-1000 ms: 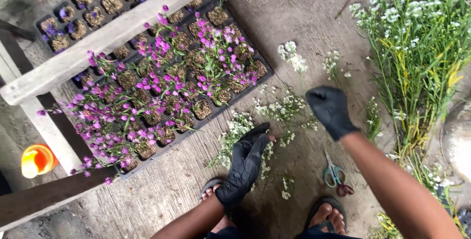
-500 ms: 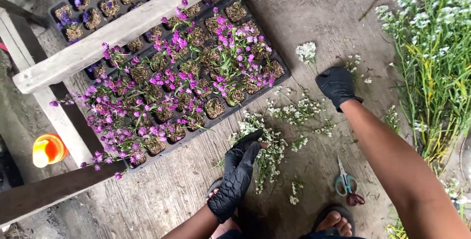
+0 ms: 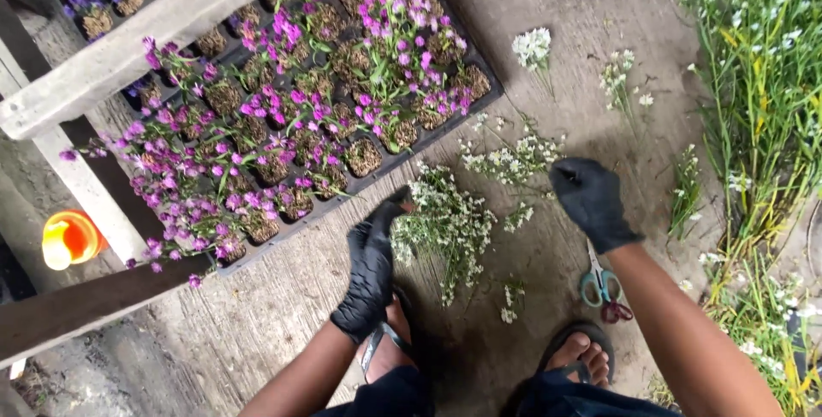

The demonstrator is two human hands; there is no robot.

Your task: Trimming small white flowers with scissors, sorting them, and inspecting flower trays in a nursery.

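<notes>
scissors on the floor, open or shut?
Shut, as far as visible: the scissors lie flat on the concrete floor by the right hand, loops side by side, blades together.

Bunch of small white-flowered green sprigs (image 3: 445,229) lies loose on the concrete floor, stems fanned out. It sits just beside the black seedling tray's (image 3: 342,199) near edge.

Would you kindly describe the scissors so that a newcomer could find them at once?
Start from the black seedling tray of purple flowers and come down the concrete floor toward the person's feet. Beside the right sandal, under the right forearm, lie the scissors: the only metal tool, with teal and red handles.
</notes>
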